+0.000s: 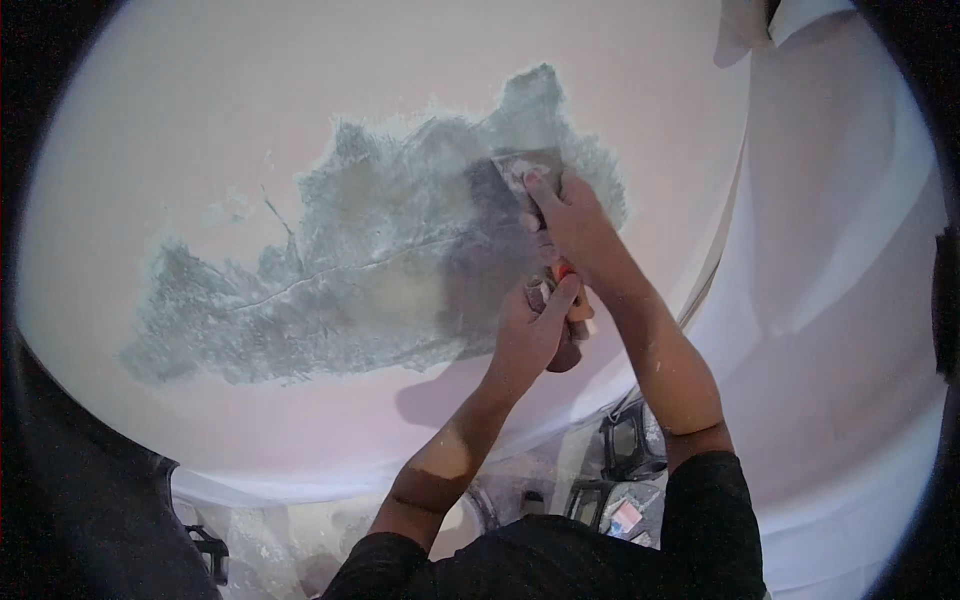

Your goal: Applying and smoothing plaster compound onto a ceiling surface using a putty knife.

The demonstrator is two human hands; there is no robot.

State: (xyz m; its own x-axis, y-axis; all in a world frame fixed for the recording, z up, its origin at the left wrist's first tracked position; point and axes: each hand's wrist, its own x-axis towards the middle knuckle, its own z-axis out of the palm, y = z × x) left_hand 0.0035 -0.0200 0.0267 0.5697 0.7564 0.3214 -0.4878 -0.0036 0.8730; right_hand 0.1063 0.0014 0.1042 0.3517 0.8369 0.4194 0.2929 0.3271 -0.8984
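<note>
A wide scraper blade (510, 165) lies against the upper right of a rough grey patch (400, 230) in the pale pink wall. My right hand (580, 220) is closed around the scraper just below the blade, its thumb on the metal. Lower down, my left hand (535, 330) is closed on an orange-and-red handle (576, 300) in line with the blade. Fingers hide where blade and handle meet. A thin crack (330, 270) crosses the patch, whose edges are jagged and whitish.
On the right, a pale wall (830, 270) meets the pink one at a corner. Below are a dusty floor (270, 540), dark stool-like frames (632, 440) and a small pink-and-white packet (626, 516). Another dark object (208, 548) stands lower left.
</note>
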